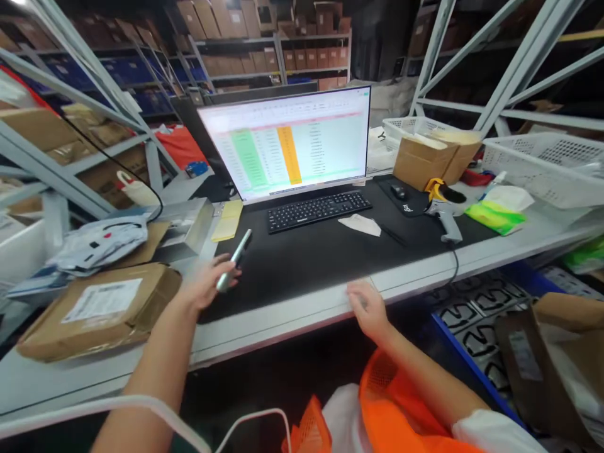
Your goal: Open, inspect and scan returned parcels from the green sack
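Note:
Over the left part of the black desk mat [292, 264], my left hand [207, 280] is closed round a slim phone [234, 261] with a pale edge. The phone is tilted on its side, its top end pointing toward the monitor. My right hand [368, 305] rests at the white front edge of the desk [302, 308], fingers curled together and no object visible in them. A black keyboard [318, 211] lies beyond both hands, below a lit monitor [297, 145] showing a spreadsheet. A torn white paper [360, 224] sits in front of the keyboard.
To the left are a taped cardboard box [165, 286] and yellow sticky notes [228, 220]. A barcode scanner [446, 214], a mouse [399, 192] and white baskets [547, 163] stand at right. Under the desk's right side is a blue bin [472, 352]; a white cable [141, 402] crosses the foreground.

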Tool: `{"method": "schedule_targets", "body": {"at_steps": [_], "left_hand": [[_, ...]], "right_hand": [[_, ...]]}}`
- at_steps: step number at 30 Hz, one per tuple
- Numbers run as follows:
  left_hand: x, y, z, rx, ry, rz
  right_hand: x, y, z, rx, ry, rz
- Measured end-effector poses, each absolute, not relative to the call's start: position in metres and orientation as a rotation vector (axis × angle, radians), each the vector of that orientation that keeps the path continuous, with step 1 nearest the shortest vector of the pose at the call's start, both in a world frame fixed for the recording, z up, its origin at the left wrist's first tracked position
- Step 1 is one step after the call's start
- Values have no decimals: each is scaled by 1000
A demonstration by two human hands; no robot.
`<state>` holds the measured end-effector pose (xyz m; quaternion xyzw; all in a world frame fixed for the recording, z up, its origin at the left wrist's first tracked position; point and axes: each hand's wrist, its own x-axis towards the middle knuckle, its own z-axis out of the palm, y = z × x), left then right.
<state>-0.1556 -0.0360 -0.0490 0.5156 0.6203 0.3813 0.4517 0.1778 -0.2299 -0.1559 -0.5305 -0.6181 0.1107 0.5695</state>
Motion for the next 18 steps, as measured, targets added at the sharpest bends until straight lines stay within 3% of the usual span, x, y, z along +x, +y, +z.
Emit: {"method": "schedule_targets", "body": {"at_steps": [3,7,12,18], "left_hand": [[-110,-107,-55,1181,1025,838],[-37,-195,-91,1143,763,660],[-11,-245,-119,1387,630,593],[-52,-219,-142,2014,301,-76]], "right_hand": [[149,-252,-147,-1034,-1401,753],[124,-275,-141,-823,-1348,1375],[150,-321,-165,-1021,-1281,1278],[197,-384,-209,-1542,-1396,1485]]}}
